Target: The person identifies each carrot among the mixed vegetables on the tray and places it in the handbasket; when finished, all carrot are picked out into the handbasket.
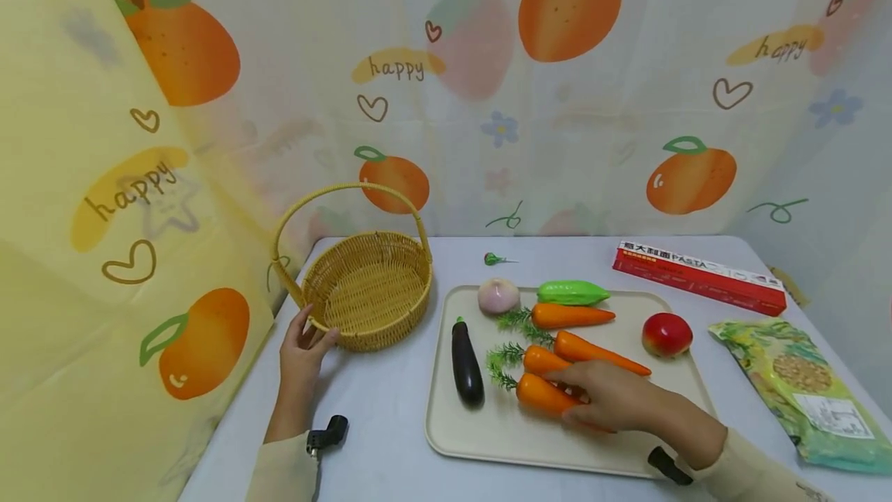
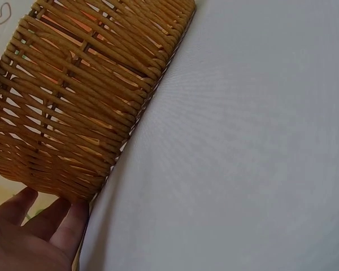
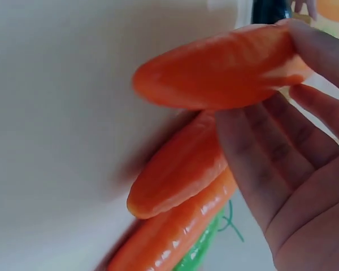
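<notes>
My left hand grips the near left side of a round wicker basket with a tall handle, thumb and fingers spread along its wall. In the left wrist view, fingertips reach round the woven side. Over the front of a beige tray, my right hand holds the nearest orange carrot between thumb and fingers. Seen from the right wrist, that carrot lies across the fingertips, with more carrots just beyond. Its leafy green top points left, beside a dark eggplant.
Other carrots, a purple-white onion, a green bumpy vegetable and a red round fruit are on the tray. Right of it lie a red pasta box and a green-yellow bag. A small green-red item sits behind.
</notes>
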Action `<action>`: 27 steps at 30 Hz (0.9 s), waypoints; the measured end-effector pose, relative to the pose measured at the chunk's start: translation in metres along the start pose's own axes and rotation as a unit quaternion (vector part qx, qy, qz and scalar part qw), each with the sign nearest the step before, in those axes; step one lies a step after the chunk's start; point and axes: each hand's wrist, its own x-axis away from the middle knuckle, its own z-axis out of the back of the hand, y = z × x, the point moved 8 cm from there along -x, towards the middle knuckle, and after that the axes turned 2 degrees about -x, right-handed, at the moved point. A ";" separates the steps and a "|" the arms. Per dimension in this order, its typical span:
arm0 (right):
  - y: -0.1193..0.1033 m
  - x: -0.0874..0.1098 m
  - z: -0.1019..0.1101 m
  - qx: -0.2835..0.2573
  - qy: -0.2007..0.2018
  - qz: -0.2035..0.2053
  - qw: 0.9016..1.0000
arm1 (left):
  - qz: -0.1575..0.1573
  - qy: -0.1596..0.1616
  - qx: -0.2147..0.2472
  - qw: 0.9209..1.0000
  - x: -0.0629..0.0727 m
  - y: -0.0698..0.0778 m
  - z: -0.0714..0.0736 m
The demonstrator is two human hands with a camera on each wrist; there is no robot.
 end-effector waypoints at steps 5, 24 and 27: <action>0.003 -0.004 0.003 -0.024 0.014 0.001 1.000 | 0.003 0.008 0.002 1.000 0.001 -0.001 -0.001; 0.005 -0.050 -0.001 -0.125 0.043 -0.035 0.991 | 0.017 0.008 0.012 1.000 -0.002 0.001 0.000; 0.003 -0.061 -0.004 -0.147 0.042 -0.038 0.987 | 0.017 0.009 0.008 1.000 -0.002 -0.001 0.001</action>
